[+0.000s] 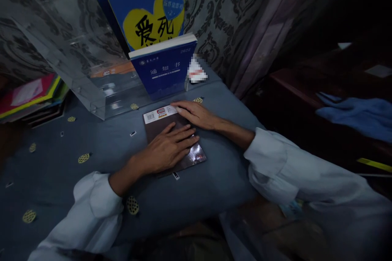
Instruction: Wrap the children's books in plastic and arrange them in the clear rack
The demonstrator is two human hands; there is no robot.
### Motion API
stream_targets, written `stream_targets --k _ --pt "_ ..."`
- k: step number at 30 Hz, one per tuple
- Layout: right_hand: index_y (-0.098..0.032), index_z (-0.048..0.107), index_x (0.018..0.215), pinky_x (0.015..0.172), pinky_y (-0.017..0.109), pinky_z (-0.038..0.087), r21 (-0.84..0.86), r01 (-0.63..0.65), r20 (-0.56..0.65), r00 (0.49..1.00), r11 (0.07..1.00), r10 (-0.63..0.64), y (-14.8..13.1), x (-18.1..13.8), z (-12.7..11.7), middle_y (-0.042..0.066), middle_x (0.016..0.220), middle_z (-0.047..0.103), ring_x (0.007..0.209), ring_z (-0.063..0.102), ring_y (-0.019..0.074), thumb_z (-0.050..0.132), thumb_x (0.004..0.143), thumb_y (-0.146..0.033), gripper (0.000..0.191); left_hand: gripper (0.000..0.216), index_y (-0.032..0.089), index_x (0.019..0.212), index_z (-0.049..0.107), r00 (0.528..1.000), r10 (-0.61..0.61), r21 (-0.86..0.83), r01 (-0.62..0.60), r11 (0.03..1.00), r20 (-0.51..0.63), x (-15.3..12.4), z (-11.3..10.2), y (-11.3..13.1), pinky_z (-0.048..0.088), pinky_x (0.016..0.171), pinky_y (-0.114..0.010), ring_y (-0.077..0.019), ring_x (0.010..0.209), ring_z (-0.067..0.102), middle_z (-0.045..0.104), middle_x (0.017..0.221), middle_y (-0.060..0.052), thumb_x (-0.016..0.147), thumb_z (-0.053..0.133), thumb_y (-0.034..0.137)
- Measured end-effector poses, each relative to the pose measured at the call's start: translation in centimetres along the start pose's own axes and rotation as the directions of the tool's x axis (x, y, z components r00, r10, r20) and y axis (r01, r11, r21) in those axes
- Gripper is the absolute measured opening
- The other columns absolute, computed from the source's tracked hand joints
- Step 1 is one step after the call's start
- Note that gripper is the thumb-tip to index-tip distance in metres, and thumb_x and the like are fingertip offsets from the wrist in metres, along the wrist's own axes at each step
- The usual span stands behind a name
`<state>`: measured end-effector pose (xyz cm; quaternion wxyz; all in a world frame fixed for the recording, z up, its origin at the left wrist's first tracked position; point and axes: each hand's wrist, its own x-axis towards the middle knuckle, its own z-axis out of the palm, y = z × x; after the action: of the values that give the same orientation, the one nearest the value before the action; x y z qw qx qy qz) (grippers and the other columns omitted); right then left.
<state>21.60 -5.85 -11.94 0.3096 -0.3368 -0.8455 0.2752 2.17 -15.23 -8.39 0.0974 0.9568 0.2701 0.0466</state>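
Note:
A dark, glossy-covered booklet [153, 131] lies flat on the blue-grey cloth, with a white barcode label [160, 113] along its far edge. My left hand [170, 147] rests palm down across the cover, fingers stretched out and slightly apart. At the far right corner, my right hand [196, 113] lies over the edge, its fingertips touching the label; the fingers are extended. Just beyond the booklet stands a blue book [165, 69] marked 2022, upright in a clear acrylic rack [98, 104].
Behind the blue book rise a yellow-and-blue book [153, 12] and other books. A stack of colourful folders [33, 96] sits at the left. Patterned wallpaper [211, 4] backs the table [101, 142]. Blue fabric [358, 116] lies at the right in a dark area.

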Motion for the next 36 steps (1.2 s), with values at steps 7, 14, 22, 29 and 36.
stream_targets --k 7,14,22,29,36 --pt "-0.019 0.061 0.137 0.111 0.046 0.045 0.001 -0.007 0.008 1.000 1.000 0.007 0.2 0.0 0.0 0.010 0.139 0.066 0.129 0.061 0.0247 0.039 0.105 -0.040 0.045 0.045 0.025 0.147 0.050 0.997 0.070 -0.052 -0.069 0.996 0.015 -0.6 0.1 1.4 0.024 0.123 -0.058 -0.0270 0.151 0.034 0.044 0.158 -0.011 0.106 0.042 0.041" --pt "-0.019 0.062 0.136 0.111 0.045 0.045 0.005 -0.007 -0.008 1.000 1.000 0.007 0.0 -0.1 0.1 0.010 0.138 0.067 0.128 0.061 0.0241 0.040 0.104 -0.041 0.044 0.043 0.025 0.146 0.051 0.995 0.097 -0.022 -0.096 0.995 0.024 -0.7 0.1 1.9 0.026 0.121 -0.060 -0.0291 0.151 0.034 0.044 0.158 -0.011 0.105 0.046 0.036" --pt "-0.020 0.059 0.139 0.117 0.053 0.039 -0.111 0.043 0.048 0.998 0.993 -0.038 -0.5 -0.5 0.5 0.012 0.145 0.061 0.142 0.049 0.0274 0.048 0.101 -0.038 0.043 0.042 0.024 0.146 0.049 0.997 0.061 0.114 -0.056 0.992 -0.039 -1.2 1.0 2.9 0.035 0.117 -0.054 -0.0276 0.147 0.041 0.048 0.155 -0.013 0.107 0.041 0.034" --pt "-0.017 0.053 0.144 0.121 0.058 0.031 -0.149 0.041 0.146 0.989 0.988 -0.019 -3.4 -3.4 0.6 0.016 0.153 0.051 0.149 0.038 0.0286 0.045 0.103 -0.035 0.046 0.034 0.012 0.133 0.057 0.978 0.120 0.355 -0.051 0.933 -0.173 -2.1 2.0 5.0 0.050 0.086 -0.035 -0.0212 0.106 0.065 0.071 0.114 -0.013 0.105 0.038 0.015" --pt "-0.022 0.047 0.150 0.121 0.057 0.034 -0.200 0.063 0.114 0.993 0.978 -0.041 -5.7 -9.1 1.1 0.013 0.158 0.046 0.150 0.036 0.0275 0.042 0.103 -0.026 0.048 0.030 0.005 0.123 0.063 0.972 0.183 0.391 -0.113 0.913 -0.146 -2.7 1.7 5.4 0.049 0.086 -0.038 -0.0236 0.104 0.065 0.070 0.107 -0.012 0.103 0.044 0.015"
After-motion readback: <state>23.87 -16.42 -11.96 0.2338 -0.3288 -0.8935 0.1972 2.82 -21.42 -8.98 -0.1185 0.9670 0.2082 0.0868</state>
